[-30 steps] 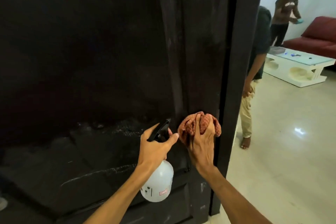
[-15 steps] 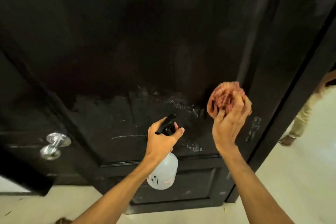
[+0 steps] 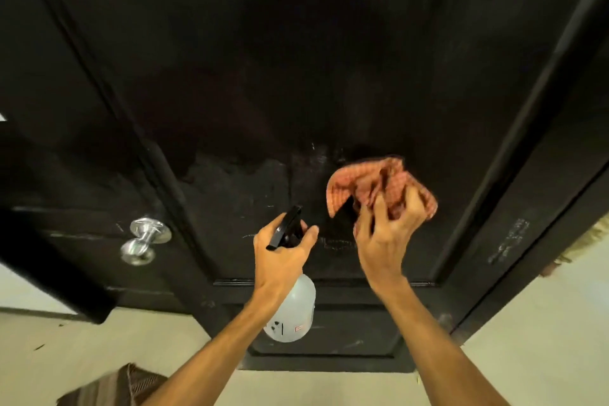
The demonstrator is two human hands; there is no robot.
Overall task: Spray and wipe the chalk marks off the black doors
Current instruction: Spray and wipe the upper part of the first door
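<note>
**Black door ahead, bottle and cloth raised**

Black door (image 3: 296,76) fills nearly everything in front of me. Its lower panel looks duller and smeared. Faint chalk marks (image 3: 336,243) run low across the panel between my hands, and a paler chalk patch (image 3: 507,241) sits on the frame strip to the right.

My left hand (image 3: 283,260) grips the spray bottle (image 3: 291,316) at its neck, fingers curled round the black trigger head, which points up at the door. The white body hangs below my wrist.

My right hand (image 3: 385,241) is raised just beside it, fingers bunched and pinching a red checked cloth (image 3: 379,184). The cloth flares out above my knuckles, close to the panel; I cannot tell whether it touches.

A silver door knob (image 3: 145,241) sits on the left leaf, well apart from both hands. Pale floor (image 3: 543,323) shows below, with a corner of a striped mat (image 3: 115,386) at the bottom left.
</note>
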